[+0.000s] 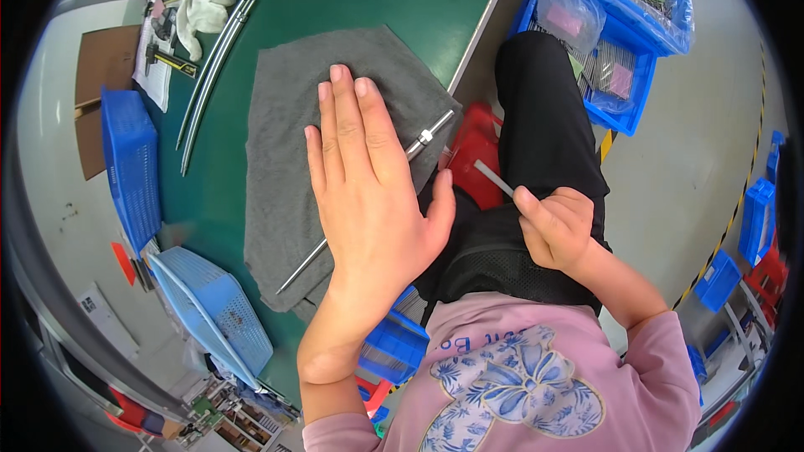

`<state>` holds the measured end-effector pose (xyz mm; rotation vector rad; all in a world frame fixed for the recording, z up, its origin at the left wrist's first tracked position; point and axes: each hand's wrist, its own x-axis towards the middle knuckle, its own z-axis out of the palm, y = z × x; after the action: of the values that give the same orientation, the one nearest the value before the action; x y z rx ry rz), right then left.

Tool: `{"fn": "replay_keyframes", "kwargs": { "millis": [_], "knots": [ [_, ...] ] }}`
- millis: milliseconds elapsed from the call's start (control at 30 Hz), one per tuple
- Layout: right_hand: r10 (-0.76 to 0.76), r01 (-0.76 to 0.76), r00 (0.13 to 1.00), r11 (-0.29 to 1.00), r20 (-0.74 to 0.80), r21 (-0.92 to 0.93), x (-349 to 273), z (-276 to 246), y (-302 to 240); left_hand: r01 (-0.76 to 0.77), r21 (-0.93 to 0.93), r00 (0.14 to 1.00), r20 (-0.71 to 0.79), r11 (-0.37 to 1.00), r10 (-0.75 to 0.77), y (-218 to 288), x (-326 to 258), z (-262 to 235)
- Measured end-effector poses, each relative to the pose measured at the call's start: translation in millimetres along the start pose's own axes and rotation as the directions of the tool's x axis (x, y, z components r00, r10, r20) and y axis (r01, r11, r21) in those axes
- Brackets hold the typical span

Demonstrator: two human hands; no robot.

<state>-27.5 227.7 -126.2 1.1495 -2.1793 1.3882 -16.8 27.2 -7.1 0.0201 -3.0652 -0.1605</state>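
Observation:
My left hand lies flat, fingers stretched out and thumb apart, over a grey cloth on the green table. Beneath it a thin metal rod with a pointed end and a nut-like collar runs slantwise across the cloth; the palm hides its middle. Over my lap my right hand is closed, pinching a short flat grey metal strip between thumb and fingers. The strip points up and to the left, clear of the cloth.
Long metal rods, a white glove and a hammer lie at the table's far left. Blue baskets line its left edge. Blue bins of metal parts stand right of my leg, near a red stool.

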Motion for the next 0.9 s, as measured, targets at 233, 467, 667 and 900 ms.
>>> {"fn": "replay_keyframes", "kwargs": {
  "millis": [233, 467, 667, 900],
  "knots": [
    [0.099, -0.093, 0.993, 0.991, -0.064, 0.094, 34.1, 3.0, -15.6, -0.053, -0.345, 0.987, -0.163, 0.937, -0.004, -11.4, -8.0, -8.8],
    [0.085, -0.084, 0.996, 0.994, 0.001, 0.066, 33.7, -0.5, -16.0, -0.138, -0.367, 0.960, -0.279, 0.920, 0.032, -22.2, -2.5, -10.5],
    [0.090, -0.098, 0.989, 0.993, 0.122, 0.060, 34.2, -11.6, -23.4, -0.145, -0.419, 0.944, -0.331, 0.896, -0.002, -22.6, -4.1, -3.1],
    [0.103, -0.109, 0.986, 0.993, 0.131, 0.039, 35.1, -17.2, -26.0, -0.148, -0.465, 0.942, -0.336, 0.873, -0.020, -22.1, -2.7, -0.8]
  ]
}}
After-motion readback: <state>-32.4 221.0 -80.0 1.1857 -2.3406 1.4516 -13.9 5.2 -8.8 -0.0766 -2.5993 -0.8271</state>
